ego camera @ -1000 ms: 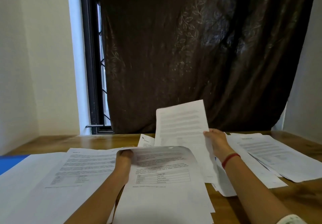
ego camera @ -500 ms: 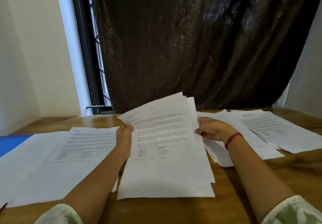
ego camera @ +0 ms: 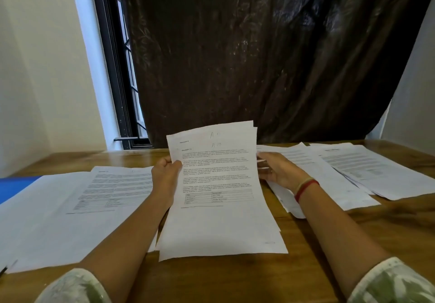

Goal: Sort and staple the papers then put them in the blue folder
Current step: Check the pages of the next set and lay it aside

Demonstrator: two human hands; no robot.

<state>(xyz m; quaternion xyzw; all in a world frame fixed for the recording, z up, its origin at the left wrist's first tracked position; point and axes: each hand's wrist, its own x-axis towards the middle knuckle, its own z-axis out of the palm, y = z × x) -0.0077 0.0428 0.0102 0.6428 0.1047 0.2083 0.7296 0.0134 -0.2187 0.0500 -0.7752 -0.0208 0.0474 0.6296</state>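
A stack of printed papers (ego camera: 219, 208) is held tilted up in the middle, its lower edge resting on the wooden table (ego camera: 235, 276). My left hand (ego camera: 164, 175) grips the stack's left edge with the thumb on the front page. My right hand (ego camera: 275, 170) holds the right edge, fingers curled behind the sheets. A corner of the blue folder (ego camera: 14, 187) shows at the far left under loose pages. No stapler is in view.
A spread of printed sheets (ego camera: 77, 208) covers the table's left side. Two more overlapping piles (ego camera: 367, 173) lie to the right. A dark curtain (ego camera: 259, 55) and a barred window (ego camera: 122, 78) stand behind the table.
The separate sheet my right hand held up has joined the stack. Both hands now hold the gathered stack by its sides, squarer and more upright than before.
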